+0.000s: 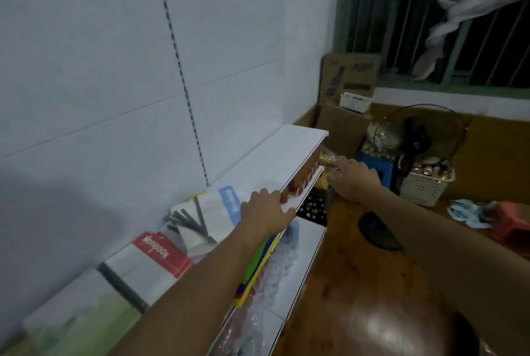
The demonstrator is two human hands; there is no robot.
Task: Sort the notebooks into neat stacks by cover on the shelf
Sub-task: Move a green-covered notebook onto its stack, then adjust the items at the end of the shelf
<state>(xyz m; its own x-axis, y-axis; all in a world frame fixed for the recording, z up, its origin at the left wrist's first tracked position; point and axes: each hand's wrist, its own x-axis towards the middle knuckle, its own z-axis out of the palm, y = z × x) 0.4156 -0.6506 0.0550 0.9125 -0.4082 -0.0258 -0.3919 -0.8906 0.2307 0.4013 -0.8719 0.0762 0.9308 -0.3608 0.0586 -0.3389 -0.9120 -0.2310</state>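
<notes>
Nearest the camera, a pale green-covered notebook [86, 324] lay flat on the white metal shelf [275, 154], and just beyond it a white notebook with a red title band and dark spine [149, 264], its long axis running along the shelf. Farther on, a fanned pile of white notebooks with blue bands and dark spines [206, 215] lay skewed, spines pointing toward the wall. The left hand [266, 212] reached forward, palm down, fingers relaxed and lightly spread, resting on that pile's right edge at the shelf front. Beyond, the right hand [354, 180] stretched past the shelf end; blur hid its fingers, so I cannot tell their state.
</notes>
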